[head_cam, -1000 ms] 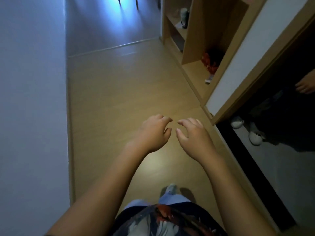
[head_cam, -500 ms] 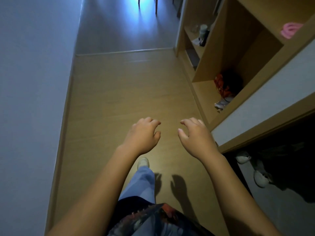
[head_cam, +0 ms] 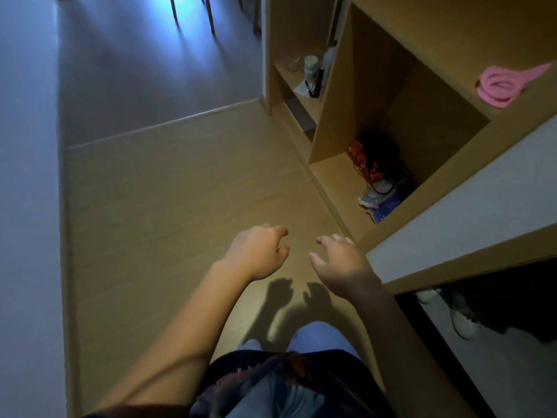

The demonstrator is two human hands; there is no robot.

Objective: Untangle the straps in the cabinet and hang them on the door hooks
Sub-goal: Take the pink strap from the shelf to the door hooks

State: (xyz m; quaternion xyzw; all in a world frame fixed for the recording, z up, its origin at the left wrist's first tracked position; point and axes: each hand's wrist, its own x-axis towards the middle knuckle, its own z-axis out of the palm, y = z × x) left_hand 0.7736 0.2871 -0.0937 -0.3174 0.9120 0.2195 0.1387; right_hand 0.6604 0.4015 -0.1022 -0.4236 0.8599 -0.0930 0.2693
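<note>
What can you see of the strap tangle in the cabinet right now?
The tangle is a dim heap of red-orange and dark straps, looped over one another and soft-looking. It lies on the floor of the tall open compartment, toward its back. A whitish-blue item sits right at its near edge. The left hand and right hand are clear of it. Shadow hides finer detail.

A tangled heap of red-orange and dark straps (head_cam: 369,156) sits at 2 o'clock from the picture's centre, on the floor board of a tall open compartment in the light wooden cabinet (head_cam: 331,116), pushed towards its shadowed back. The strands cross each other and cannot be told apart. At the heap's 6 o'clock, touching it, lies a crumpled pale and blue glittery bundle (head_cam: 380,202). Farther out at 2 o'clock, a loosely coiled pink strap (head_cam: 498,89) lies flat on the board above.
</note>
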